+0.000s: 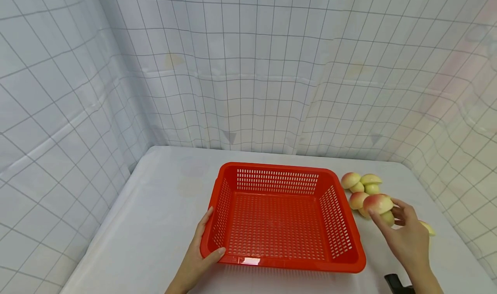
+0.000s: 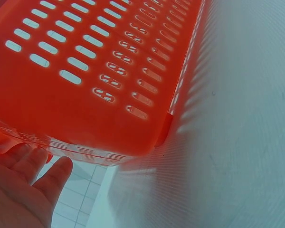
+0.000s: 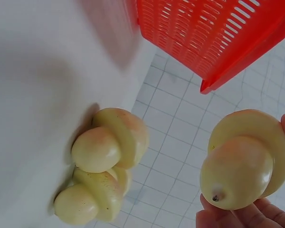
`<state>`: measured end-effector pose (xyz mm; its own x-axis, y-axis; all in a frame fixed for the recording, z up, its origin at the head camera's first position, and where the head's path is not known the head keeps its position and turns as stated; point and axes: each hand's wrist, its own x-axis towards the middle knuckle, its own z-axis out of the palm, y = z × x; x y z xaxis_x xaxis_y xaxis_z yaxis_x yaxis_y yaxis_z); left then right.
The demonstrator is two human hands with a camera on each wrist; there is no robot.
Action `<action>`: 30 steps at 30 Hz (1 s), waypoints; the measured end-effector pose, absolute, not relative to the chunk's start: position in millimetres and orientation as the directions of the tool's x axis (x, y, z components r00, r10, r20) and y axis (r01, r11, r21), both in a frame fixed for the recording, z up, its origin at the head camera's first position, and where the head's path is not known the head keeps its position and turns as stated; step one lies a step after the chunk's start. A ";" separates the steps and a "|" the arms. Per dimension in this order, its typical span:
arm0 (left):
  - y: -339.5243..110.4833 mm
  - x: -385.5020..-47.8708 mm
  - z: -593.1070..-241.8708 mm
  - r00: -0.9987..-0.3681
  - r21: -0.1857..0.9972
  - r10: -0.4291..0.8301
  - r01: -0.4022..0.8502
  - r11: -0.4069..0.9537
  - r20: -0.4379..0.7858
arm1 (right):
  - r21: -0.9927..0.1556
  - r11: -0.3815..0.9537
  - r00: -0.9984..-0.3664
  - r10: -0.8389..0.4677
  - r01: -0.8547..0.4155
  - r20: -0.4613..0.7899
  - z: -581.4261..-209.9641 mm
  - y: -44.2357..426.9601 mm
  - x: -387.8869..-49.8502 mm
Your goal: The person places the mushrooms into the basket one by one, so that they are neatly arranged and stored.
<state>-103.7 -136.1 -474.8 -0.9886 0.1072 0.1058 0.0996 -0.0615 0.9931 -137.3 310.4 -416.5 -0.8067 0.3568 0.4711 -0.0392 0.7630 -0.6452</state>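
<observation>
A red plastic basket (image 1: 277,225) with slotted walls stands on the white-covered table, nothing inside it. My left hand (image 1: 199,248) rests on its near left corner, thumb on the rim and fingers along the outer side; the left wrist view shows the fingers (image 2: 35,171) against the basket wall (image 2: 85,114). To the right of the basket, my right hand (image 1: 411,233) holds a yellow-and-red fruit-like piece (image 1: 377,203) with a rounder pale one under it. Close up, the right wrist view shows this joined pair (image 3: 237,173) between thumb and fingers (image 3: 247,216), off the table.
Several similar fruit pieces (image 1: 350,180) lie right of the basket near the back, and another (image 1: 428,228) lies partly behind my right hand. A black object (image 1: 395,283) is at the near edge by my right wrist. White grid-patterned curtains (image 1: 272,70) surround the table.
</observation>
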 end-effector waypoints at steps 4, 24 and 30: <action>-135.4 -103.8 -474.4 -0.991 0.995 0.102 0.085 -0.059 0.090 | -0.633 0.771 -0.825 0.310 -0.073 0.473 -410.5 309.3 -137.9; -136.0 -104.0 -475.0 -0.991 0.994 0.092 0.094 -0.058 0.099 | -0.571 0.791 -0.890 0.078 -0.220 0.450 -385.7 293.3 -154.4; -135.6 -104.6 -475.7 -0.991 0.994 0.087 0.100 -0.053 0.104 | -0.549 0.794 -0.898 0.007 -0.261 0.439 -378.4 281.9 -163.9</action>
<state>-104.6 -135.6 -475.7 -0.9907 0.0872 0.1040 0.0996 -0.0531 0.9936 -163.9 281.9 -378.4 -0.8984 0.0075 0.4390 -0.2614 0.7942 -0.5485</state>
